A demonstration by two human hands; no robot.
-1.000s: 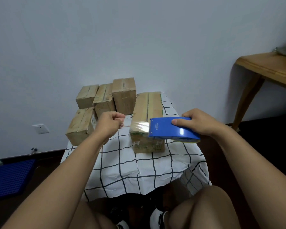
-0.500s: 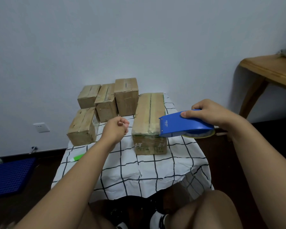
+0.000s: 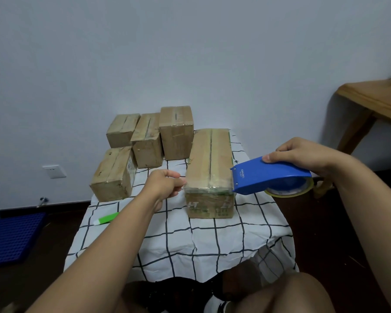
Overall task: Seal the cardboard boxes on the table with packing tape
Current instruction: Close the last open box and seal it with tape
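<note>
On the desk, the long cardboard box lies between both hands. The right grip curls round the blue tape dispenser, its front edge touching the box's near right corner. The left grip, fingers curled, sits beside the box's left edge; whether it pinches tape is unclear.

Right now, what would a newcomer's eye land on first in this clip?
The bright blue tape dispenser, gripped by the right hand at the near right corner of the long cardboard box mid-table. Next, the left hand, fingers curled, by that box's near left corner. Four smaller boxes cluster at the back left.
</note>
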